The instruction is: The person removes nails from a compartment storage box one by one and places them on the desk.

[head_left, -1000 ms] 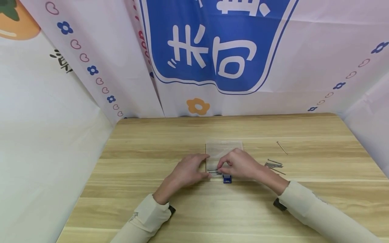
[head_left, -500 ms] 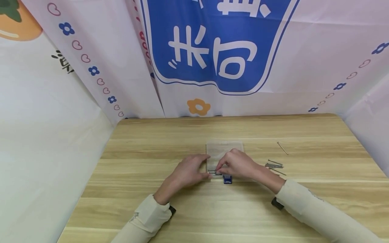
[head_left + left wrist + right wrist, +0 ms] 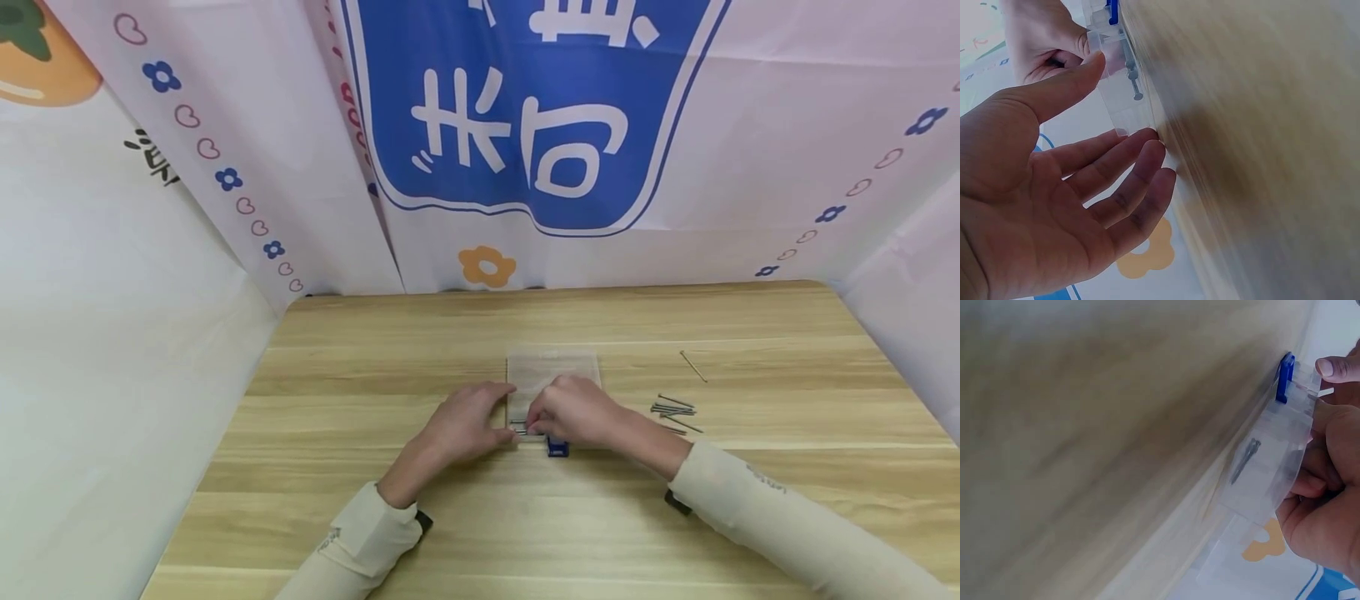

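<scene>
A clear plastic box (image 3: 551, 367) with a blue latch (image 3: 557, 447) lies opened on the table, with nails (image 3: 517, 422) in its near part. My left hand (image 3: 463, 421) steadies its left side: the thumb touches the near left corner, and the other fingers are spread and relaxed at the edge. Reaching into the box from the right, my right hand (image 3: 573, 410) has thumb and fingers pinched around a nail, mostly hidden by the fingers. In the left wrist view, nail heads (image 3: 1137, 96) show through the clear wall. The right wrist view shows more nails (image 3: 1247, 459) inside.
A loose pile of several nails (image 3: 673, 408) lies on the wooden table (image 3: 375, 350) right of the box, near the right forearm. One single nail (image 3: 693, 367) lies farther back. A printed cloth (image 3: 675, 258) hangs behind the table.
My right hand has moved slightly left and lower over the nails in the box. The left hand keeps its place at the box's left edge.
</scene>
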The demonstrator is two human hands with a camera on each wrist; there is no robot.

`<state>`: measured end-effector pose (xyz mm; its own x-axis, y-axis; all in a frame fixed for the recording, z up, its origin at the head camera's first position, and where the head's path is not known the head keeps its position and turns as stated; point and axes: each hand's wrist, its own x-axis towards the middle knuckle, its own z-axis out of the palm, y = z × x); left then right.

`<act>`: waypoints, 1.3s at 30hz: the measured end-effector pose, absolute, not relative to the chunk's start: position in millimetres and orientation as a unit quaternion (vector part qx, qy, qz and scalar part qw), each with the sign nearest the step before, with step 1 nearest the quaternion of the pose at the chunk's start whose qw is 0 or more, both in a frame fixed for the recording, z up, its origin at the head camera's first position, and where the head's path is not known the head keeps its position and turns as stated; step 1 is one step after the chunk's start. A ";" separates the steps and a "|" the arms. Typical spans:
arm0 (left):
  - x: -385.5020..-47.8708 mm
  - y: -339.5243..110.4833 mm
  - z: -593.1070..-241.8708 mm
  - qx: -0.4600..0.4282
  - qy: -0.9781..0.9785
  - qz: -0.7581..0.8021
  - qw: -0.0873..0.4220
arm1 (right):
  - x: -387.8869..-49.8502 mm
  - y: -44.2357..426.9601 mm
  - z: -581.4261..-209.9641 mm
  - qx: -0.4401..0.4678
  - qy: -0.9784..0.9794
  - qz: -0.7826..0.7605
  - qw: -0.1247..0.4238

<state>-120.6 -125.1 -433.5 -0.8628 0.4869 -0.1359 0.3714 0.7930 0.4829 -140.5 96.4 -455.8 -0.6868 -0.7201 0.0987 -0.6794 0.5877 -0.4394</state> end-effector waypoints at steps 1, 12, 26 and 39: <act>-120.5 -125.5 -433.6 0.229 0.938 0.226 0.127 | -140.2 96.0 -456.0 -0.397 0.889 -0.223 0.041; -120.9 -128.0 -434.1 0.230 0.938 0.228 0.123 | -140.8 92.5 -456.5 -0.403 0.890 -0.210 0.042; -120.2 -128.5 -432.8 0.226 0.939 0.230 0.121 | -143.6 92.7 -454.4 -0.418 0.879 -0.221 0.060; -119.7 -127.0 -432.7 0.232 0.939 0.226 0.120 | -144.7 102.0 -454.2 -0.415 0.869 -0.250 0.104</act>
